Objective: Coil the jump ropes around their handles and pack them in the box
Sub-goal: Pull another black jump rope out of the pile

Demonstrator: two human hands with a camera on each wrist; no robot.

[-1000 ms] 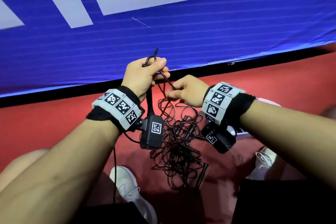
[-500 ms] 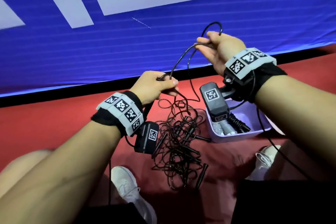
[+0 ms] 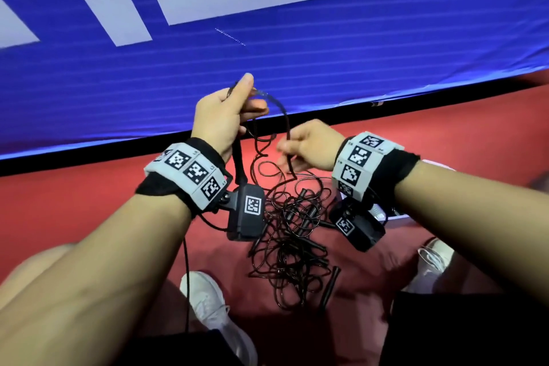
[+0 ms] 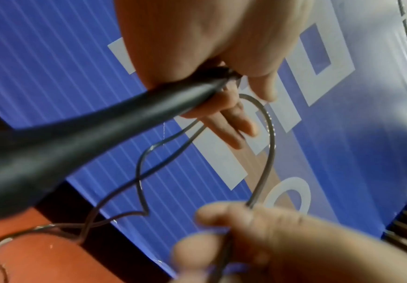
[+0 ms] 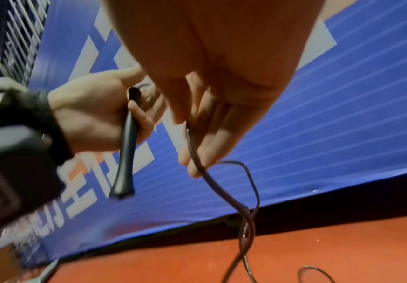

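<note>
Nearest us, only the head view shows the tangled jump ropes (image 3: 292,242) heaped on the red floor (image 3: 74,202); we cannot count them. Our two hands hold one rope: the left hand (image 3: 218,119) grips its black handle (image 5: 127,145), plain in the wrist views, and the right hand (image 3: 312,144) pinches the cord (image 4: 268,153). Beyond hangs one blue banner (image 3: 326,53).

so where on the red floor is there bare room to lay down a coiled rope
Bare red floor runs left of the left hand, up to the blue banner. Another strip lies behind the right hand, right along the banner. Crowded: the rope tangle between the white shoes, and the box under the right wrist.
</note>
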